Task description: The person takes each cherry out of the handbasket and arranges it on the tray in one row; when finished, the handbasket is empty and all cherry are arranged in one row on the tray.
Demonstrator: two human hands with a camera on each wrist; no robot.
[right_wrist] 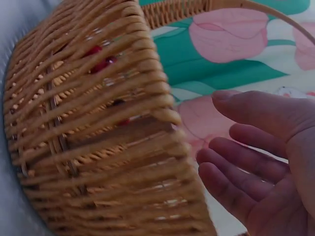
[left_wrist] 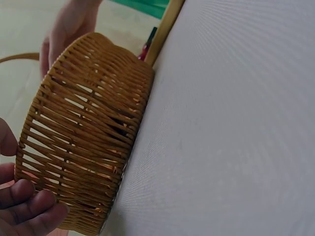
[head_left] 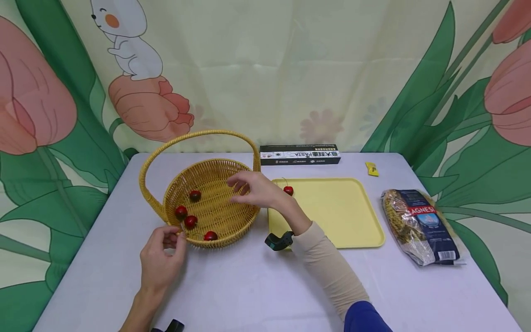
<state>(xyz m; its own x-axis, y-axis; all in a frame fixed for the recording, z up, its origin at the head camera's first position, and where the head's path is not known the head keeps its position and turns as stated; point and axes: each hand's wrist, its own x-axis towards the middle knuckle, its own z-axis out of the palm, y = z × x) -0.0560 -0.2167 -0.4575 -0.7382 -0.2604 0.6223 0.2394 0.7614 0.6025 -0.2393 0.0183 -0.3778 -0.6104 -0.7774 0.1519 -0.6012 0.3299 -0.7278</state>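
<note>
A woven wicker basket (head_left: 232, 226) with a tall arched handle (head_left: 207, 133) stands on the left of the table. Several dark red cherries (head_left: 191, 222) lie in its left and front part. At the front left rim, my left hand (head_left: 162, 258) pinches the basket's edge between thumb and fingers. Over the right side of the basket hovers my right hand (head_left: 255, 189), fingers loosely bent and holding nothing; the right wrist view shows its fingers (right_wrist: 241, 172) apart beside the rim. One cherry (head_left: 288, 190) with a stem sits at the yellow tray's (head_left: 332, 216) back left corner.
Behind the tray lies a black pasta box (head_left: 299, 155). A small yellow packet (head_left: 371, 169) is at the back right, and a bag of Agnesi pasta (head_left: 423, 226) lies right of the tray. A printed curtain (head_left: 265, 83) hangs behind the white table.
</note>
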